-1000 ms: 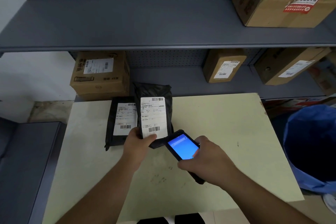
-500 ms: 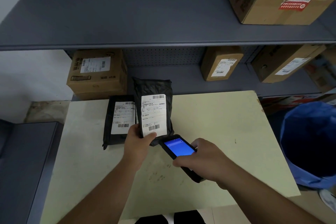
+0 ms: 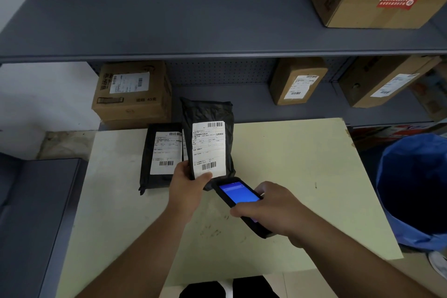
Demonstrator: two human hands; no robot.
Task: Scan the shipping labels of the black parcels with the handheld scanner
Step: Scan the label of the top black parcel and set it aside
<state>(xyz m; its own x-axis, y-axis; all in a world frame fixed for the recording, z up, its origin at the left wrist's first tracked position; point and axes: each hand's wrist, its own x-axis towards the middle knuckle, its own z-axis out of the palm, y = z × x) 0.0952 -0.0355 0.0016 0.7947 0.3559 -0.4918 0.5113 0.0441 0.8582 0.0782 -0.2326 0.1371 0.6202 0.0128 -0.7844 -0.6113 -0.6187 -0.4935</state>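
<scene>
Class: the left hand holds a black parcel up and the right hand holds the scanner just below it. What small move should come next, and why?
Probably tilt the scanner up at the lower barcode: its tip sits just beneath the held parcel, whose label faces the camera.

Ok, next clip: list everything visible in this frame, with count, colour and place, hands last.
black parcel held up: 1, black with white label, raised over the table's far edge
black parcel lying flat: 1, black with white label, on the table left of the held one
handheld scanner: 1, black, blue screen lit, just below the held parcel's label
table: 1, pale yellow, centre
cardboard boxes: 4, brown, three on the lower shelf, one upper right
shelving: 1 unit, grey
bin liner: 1, blue, right edge
left hand: grips the held parcel's lower edge
right hand: holds the scanner
</scene>
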